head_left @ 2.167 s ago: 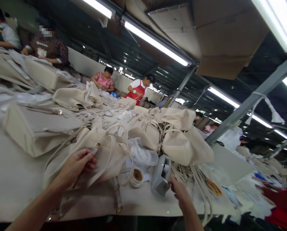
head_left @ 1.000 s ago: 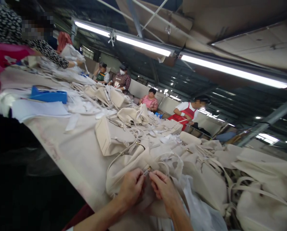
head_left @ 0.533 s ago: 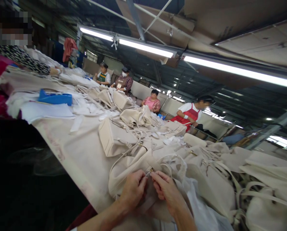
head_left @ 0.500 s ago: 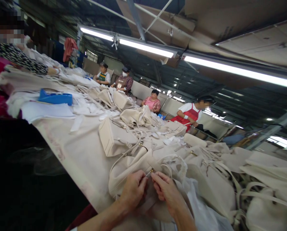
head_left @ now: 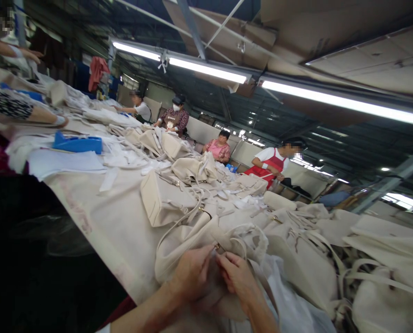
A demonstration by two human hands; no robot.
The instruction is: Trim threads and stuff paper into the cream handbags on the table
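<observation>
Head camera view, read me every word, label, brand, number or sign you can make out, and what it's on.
No text can be read.
Brown apron: a line of lettering, too small to read.
Overhead cardboard: faint marks, too blurred to tell if lettering.
Nearest beige bag: none seen.

The right hand (head_left: pixel 239 277) has been moved off the grey holder, over to the left hand (head_left: pixel 192 270) by the gold zip pull (head_left: pixel 217 247); also, a co-worker's bare arm (head_left: pixel 2 47) has been stuck out far left.

Left hand (head_left: pixel 191 273) and right hand (head_left: pixel 237 276) nearly meet, fingers (head_left: pixel 228 263) curled.
</observation>
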